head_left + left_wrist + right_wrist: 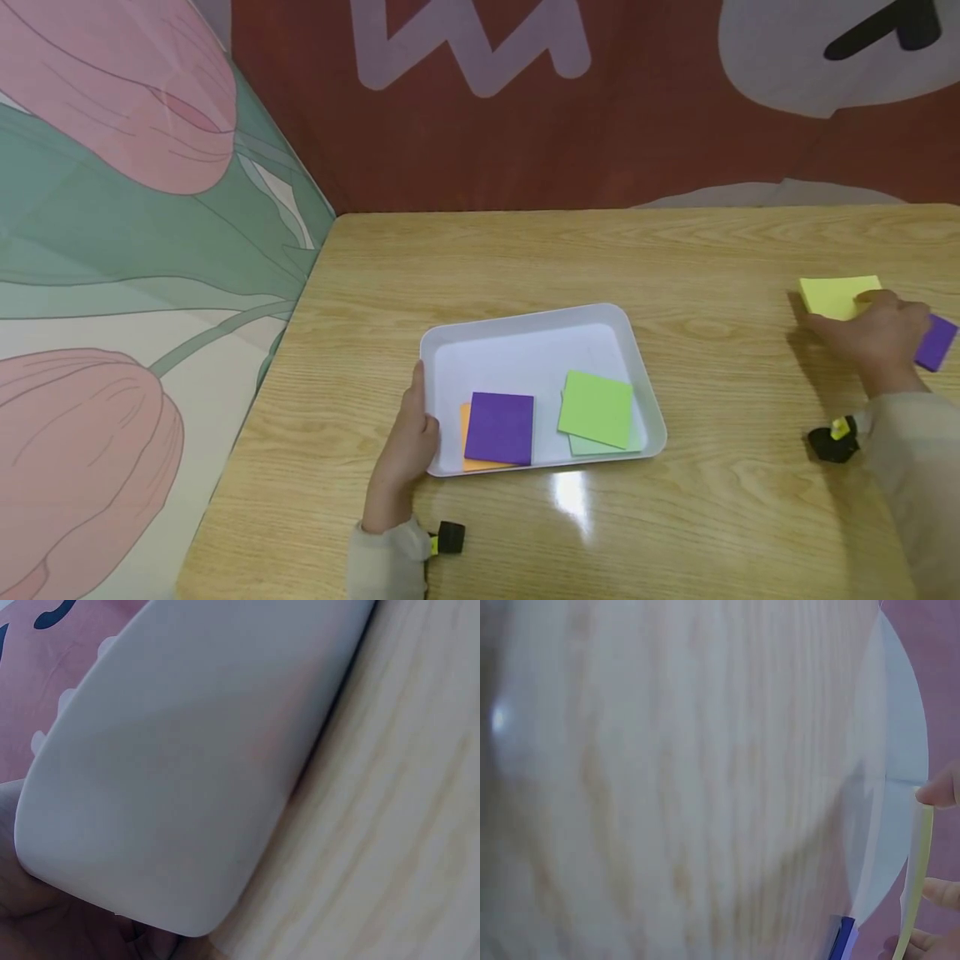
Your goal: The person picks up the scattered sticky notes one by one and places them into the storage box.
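Observation:
My left hand grips the left end of a white tray, near its front corner. The left wrist view shows the tray's outer wall close up, with part of the hand at its edge. In the tray lie a purple sticky note pad on an orange one, and a lime green pad over a pale green one. At the far right, my right hand pinches a yellow sticky note pad, held tilted above the table. Its edge shows between thumb and fingers in the right wrist view.
Another purple pad lies on the wooden table, just right of my right hand. A red patterned panel stands along the back edge, and a floral one along the left.

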A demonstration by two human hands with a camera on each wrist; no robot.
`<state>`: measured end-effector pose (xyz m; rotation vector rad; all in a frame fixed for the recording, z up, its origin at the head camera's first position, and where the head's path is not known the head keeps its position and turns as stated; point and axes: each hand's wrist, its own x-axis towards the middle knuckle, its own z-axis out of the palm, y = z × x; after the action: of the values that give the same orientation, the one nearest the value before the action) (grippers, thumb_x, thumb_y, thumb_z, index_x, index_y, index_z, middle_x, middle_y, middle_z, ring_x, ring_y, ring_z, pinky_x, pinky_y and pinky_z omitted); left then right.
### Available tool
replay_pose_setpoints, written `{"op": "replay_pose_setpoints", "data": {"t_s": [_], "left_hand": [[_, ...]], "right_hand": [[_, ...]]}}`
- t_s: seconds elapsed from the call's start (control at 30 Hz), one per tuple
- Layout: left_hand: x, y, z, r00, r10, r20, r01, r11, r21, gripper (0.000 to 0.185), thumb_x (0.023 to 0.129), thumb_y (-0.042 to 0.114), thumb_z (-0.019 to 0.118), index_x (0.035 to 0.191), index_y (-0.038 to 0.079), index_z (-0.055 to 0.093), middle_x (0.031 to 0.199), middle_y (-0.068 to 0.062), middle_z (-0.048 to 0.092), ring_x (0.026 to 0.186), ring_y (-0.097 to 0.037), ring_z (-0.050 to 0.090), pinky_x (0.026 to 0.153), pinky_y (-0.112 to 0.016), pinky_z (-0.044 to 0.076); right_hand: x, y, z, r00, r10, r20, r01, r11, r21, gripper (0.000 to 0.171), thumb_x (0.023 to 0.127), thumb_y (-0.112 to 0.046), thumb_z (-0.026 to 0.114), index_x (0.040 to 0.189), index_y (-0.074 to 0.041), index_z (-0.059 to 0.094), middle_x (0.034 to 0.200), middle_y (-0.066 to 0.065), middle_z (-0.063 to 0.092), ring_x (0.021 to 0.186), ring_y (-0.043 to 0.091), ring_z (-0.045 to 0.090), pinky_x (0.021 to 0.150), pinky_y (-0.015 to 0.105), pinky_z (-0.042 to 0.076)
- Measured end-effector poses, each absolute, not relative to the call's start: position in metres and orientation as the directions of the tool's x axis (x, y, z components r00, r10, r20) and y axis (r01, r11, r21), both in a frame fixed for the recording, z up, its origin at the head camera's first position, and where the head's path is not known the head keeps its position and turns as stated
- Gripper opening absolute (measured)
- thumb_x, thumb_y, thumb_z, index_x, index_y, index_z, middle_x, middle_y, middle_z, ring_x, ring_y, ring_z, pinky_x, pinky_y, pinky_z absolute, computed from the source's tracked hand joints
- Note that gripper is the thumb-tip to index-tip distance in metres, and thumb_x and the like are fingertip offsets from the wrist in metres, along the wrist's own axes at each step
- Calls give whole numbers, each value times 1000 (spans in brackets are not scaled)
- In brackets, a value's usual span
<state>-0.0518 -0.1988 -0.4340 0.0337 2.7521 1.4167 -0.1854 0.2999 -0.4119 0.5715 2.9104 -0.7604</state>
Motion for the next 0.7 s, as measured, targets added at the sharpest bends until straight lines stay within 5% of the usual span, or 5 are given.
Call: {"op": "replay_pose_setpoints", "data": {"t_s": [0.7], "left_hand": [[-52, -198, -433, -999, 45, -29, 2, 587, 810, 66, 76, -14, 27, 134, -7, -3, 134, -32, 11, 124, -33, 12, 100, -43, 12]], "right_hand": [[-176, 293, -405, -954, 269, -136, 299, 795, -528, 76, 76, -34, 58, 119, 19, 25, 115, 43, 12, 106, 52, 11, 79, 56, 19]]}}
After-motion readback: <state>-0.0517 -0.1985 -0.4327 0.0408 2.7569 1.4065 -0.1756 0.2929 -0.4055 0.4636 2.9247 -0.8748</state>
